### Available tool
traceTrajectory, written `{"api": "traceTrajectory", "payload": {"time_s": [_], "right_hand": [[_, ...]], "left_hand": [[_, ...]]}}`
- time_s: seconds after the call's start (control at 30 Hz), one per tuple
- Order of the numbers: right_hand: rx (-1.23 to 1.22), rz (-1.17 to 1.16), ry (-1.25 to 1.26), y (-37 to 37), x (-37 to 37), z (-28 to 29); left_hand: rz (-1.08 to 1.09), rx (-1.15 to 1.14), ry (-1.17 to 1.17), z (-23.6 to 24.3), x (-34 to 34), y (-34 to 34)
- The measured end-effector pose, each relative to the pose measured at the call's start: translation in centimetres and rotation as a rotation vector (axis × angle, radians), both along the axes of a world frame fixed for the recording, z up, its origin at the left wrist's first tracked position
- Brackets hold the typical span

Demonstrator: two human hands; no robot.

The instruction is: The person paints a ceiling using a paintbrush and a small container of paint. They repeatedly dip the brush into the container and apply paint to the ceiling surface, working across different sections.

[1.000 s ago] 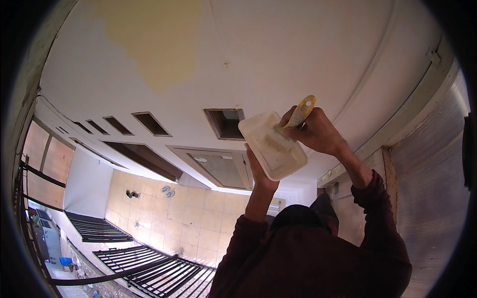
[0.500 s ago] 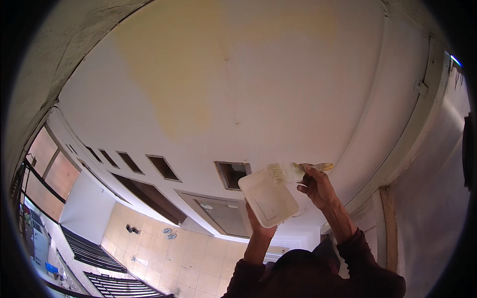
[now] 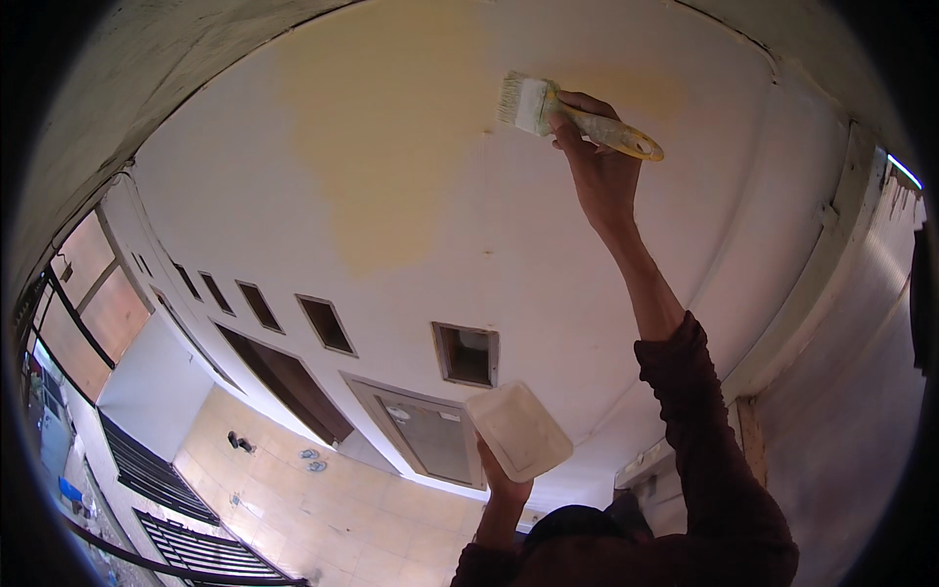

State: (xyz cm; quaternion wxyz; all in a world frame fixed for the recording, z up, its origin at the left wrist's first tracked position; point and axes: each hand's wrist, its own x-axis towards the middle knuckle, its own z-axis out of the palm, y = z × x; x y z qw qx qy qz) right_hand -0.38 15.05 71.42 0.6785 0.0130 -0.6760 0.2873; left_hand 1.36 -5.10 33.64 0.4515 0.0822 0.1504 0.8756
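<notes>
A wide paintbrush with pale bristles and a yellowed handle is gripped in my right hand, its fingers wrapped round the handle's upper part. The bristles point left, close to the white wall; whether they touch it I cannot tell. Pale yellow paint covers a broad patch left of the brush, and a smaller yellow patch lies behind and right of it. Lower down, my left hand holds a shallow off-white plastic tray from beneath, its open side facing up. Most of those fingers are hidden under it.
Below the painted area the wall has several small square openings and a door. Far below lies a tiled floor with sandals. Black railings stand at lower left, and a translucent panel rises at right.
My right hand has lifted the paintbrush from beside the tray up to the height of the yellow patches. The tray in my left hand has shifted slightly downward, and the view has tilted a little.
</notes>
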Motion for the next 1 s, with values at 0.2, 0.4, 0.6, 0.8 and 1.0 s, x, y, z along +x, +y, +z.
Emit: {"api": "traceTrajectory", "payload": {"time_s": [0.2,0.4,0.6,0.8,1.0], "right_hand": [[0.048,-0.115,-0.188,0.1,-0.5,1.1],[0.140,-0.111,-0.174,0.6,-0.4,2.1],[0.102,-0.134,-0.182,0.8,0.3,1.7],[0.066,-0.201,-0.040,2.3,1.9,0.6],[0.046,-0.282,0.092,4.5,7.5,1.0]], "left_hand": [[0.032,0.001,-0.058,-1.5,-0.2,-1.0],[0.006,0.006,-0.120,-3.0,-0.3,-0.6],[-0.006,-0.001,-0.124,-2.3,0.2,-0.6],[-0.026,-0.004,-0.121,-2.2,0.5,-0.2],[-0.062,-0.002,-0.108,-2.9,0.2,-0.8]]}}
